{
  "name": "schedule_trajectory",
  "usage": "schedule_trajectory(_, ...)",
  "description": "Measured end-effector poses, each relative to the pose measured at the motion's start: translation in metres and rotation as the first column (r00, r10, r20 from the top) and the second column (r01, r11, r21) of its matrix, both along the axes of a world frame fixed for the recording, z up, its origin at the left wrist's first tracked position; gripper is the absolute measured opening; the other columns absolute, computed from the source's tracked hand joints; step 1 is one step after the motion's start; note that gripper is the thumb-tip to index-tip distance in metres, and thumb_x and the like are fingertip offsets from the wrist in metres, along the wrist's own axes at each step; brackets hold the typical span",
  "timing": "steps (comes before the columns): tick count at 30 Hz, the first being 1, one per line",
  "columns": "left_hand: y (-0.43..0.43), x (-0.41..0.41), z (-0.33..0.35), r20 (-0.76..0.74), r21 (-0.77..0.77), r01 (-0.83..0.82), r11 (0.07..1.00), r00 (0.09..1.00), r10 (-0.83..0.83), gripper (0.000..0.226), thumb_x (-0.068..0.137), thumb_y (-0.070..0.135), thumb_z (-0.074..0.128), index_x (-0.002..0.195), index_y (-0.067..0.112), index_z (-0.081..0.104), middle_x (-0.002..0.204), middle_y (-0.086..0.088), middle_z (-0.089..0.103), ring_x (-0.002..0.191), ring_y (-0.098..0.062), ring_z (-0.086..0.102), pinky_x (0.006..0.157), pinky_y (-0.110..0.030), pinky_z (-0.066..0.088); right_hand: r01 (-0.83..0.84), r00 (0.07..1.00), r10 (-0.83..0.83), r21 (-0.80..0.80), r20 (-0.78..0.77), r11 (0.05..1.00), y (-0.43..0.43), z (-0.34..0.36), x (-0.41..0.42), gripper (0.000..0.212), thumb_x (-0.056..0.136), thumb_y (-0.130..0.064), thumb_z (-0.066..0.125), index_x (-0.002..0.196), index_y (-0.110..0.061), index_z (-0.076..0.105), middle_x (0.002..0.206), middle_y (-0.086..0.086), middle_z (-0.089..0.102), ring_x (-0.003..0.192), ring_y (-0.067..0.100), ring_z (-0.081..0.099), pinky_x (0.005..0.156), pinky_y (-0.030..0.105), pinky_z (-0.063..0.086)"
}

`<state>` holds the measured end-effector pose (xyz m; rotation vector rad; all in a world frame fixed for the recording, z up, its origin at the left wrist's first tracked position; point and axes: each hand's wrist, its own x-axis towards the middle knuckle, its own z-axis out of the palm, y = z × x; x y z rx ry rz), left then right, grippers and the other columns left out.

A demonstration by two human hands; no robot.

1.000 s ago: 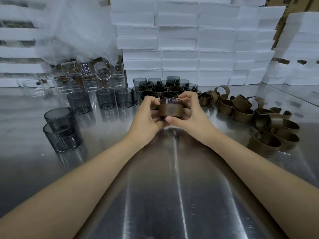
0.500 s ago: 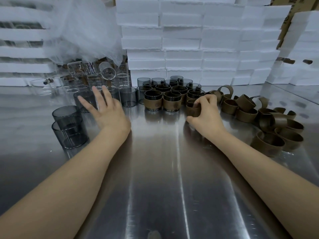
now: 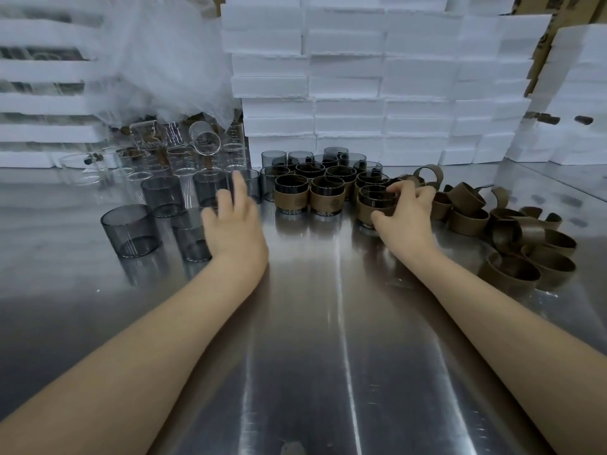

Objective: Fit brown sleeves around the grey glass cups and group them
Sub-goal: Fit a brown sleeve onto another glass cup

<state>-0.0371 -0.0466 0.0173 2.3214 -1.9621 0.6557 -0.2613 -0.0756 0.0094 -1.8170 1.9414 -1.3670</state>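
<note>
Working across the steel table (image 3: 302,339), I'm finishing one cup and starting on the next. The cluster of sleeved cups (image 3: 326,197) stands at centre back, with the heap of loose brown sleeves (image 3: 512,238) to its right and the bare grey cups (image 3: 161,195) to its left.

My right hand (image 3: 407,213) grips the freshly sleeved cup (image 3: 372,206), fingers curled over its rim and thumb on the sleeve, at the cluster's right front corner. I judge it best to seat it flat against its neighbour, then lift off straight so glass doesn't knock glass.

My left hand (image 3: 235,224) is released, fingers loosely extended and holding nothing. It is just beside a bare cup (image 3: 192,236); whether it touches I cannot tell. It should take that nearest one by the wall, not the rim.

A second ago both hands held this sleeved cup together in front of the cluster. Half a second ago my left fingers were splayed wide; they have since drawn together.
</note>
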Motion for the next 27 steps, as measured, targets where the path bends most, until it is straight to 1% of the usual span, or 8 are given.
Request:
schedule_trajectory(4, 0.001, -0.016, -0.005, -0.049, -0.162, 0.487, 0.858, 0.865, -0.500, 0.063, 0.091, 0.014, 0.049, 0.149, 0.012, 0.026, 0.161, -0.015, -0.006, 0.128, -0.030, 0.035, 0.097, -0.038, 0.038, 0.002, 0.999, -0.001, -0.028, 0.040, 1.000, 0.000, 0.000, 0.000, 0.044, 0.082, -0.004, 0.060, 0.123, -0.006, 0.044, 0.123, 0.016, 0.042, 0.111, 0.031, 0.046, 0.099, 0.039, 0.041)
schedule_trajectory(8, -0.001, -0.021, -0.006, -0.179, -0.276, 0.748, 0.603, 0.577, -0.797, 0.066, 0.089, 0.016, 0.063, 0.149, 0.014, 0.035, 0.159, -0.014, 0.016, 0.135, -0.029, 0.034, 0.112, -0.044, 0.028, -0.022, 0.990, 0.050, -0.206, 0.131, 0.978, 0.002, 0.004, 0.002, 0.025, 0.082, 0.001, 0.053, 0.099, -0.015, 0.045, 0.092, 0.002, 0.048, 0.080, 0.009, 0.049, 0.073, 0.023, 0.042)
schedule_trajectory(11, -0.003, -0.024, -0.014, -0.397, -0.406, 0.590, 0.698, 0.574, -0.716, 0.083, 0.086, 0.033, 0.071, 0.152, 0.014, 0.026, 0.156, -0.012, 0.017, 0.140, -0.027, 0.023, 0.116, -0.044, 0.019, -0.173, 0.976, 0.203, -0.274, 0.084, 0.946, 0.006, 0.004, 0.009, 0.021, 0.079, 0.005, 0.050, 0.088, -0.014, 0.053, 0.077, -0.004, 0.050, 0.063, -0.001, 0.046, 0.062, 0.009, 0.037)
schedule_trajectory(13, -0.008, -0.024, -0.019, -0.581, -0.343, 0.486, 0.804, 0.563, -0.588, 0.089, 0.087, 0.041, 0.069, 0.153, 0.010, 0.019, 0.152, -0.010, 0.019, 0.140, -0.024, 0.023, 0.116, -0.040, 0.019, -0.290, 0.957, 0.285, -0.201, -0.052, 0.936, 0.007, -0.001, 0.014, 0.022, 0.079, 0.005, 0.051, 0.091, -0.011, 0.059, 0.083, -0.001, 0.057, 0.067, 0.001, 0.051, 0.065, 0.009, 0.039)
schedule_trajectory(16, -0.015, -0.018, -0.021, -0.789, -0.263, 0.471, 0.842, 0.398, -0.468, 0.070, 0.090, 0.039, 0.067, 0.146, 0.012, 0.035, 0.134, 0.000, 0.043, 0.128, -0.017, 0.045, 0.103, -0.025, 0.035, -0.405, 0.905, 0.396, -0.026, -0.152, 0.914, 0.007, -0.007, 0.020, 0.031, 0.082, 0.001, 0.054, 0.111, -0.008, 0.059, 0.095, 0.001, 0.061, 0.078, 0.015, 0.060, 0.076, 0.019, 0.047)
schedule_trajectory(20, -0.018, -0.017, -0.022, -0.803, -0.264, 0.503, 0.823, 0.358, -0.477, 0.052, 0.090, 0.039, 0.066, 0.135, 0.019, 0.050, 0.129, 0.001, 0.055, 0.112, -0.009, 0.057, 0.090, -0.015, 0.040, -0.494, 0.864, 0.496, 0.048, -0.090, 0.868, 0.007, -0.009, 0.021, 0.039, 0.082, -0.003, 0.061, 0.120, -0.008, 0.051, 0.099, -0.001, 0.060, 0.086, 0.014, 0.061, 0.071, 0.012, 0.047)
schedule_trajectory(23, -0.017, -0.016, -0.022, -0.815, -0.300, 0.489, 0.819, 0.315, -0.487, 0.047, 0.091, 0.039, 0.065, 0.129, 0.016, 0.051, 0.123, 0.003, 0.056, 0.105, -0.006, 0.058, 0.074, 0.002, 0.038, -0.513, 0.855, 0.518, 0.093, -0.036, 0.853, 0.005, -0.009, 0.020, 0.052, 0.082, -0.015, 0.073, 0.128, -0.015, 0.048, 0.101, -0.002, 0.058, 0.090, 0.013, 0.059, 0.077, 0.019, 0.049)
schedule_trajectory(27, -0.009, -0.018, -0.020, -0.770, -0.308, 0.569, 0.762, 0.321, -0.551, 0.045, 0.094, 0.037, 0.061, 0.131, 0.015, 0.048, 0.126, 0.002, 0.053, 0.108, -0.003, 0.055, 0.086, -0.005, 0.040, -0.512, 0.845, 0.520, 0.093, -0.128, 0.854, 0.005, -0.010, 0.020, 0.053, 0.078, -0.030, 0.078, 0.125, -0.024, 0.054, 0.097, -0.007, 0.046, 0.081, 0.004, 0.052, 0.071, 0.008, 0.042)
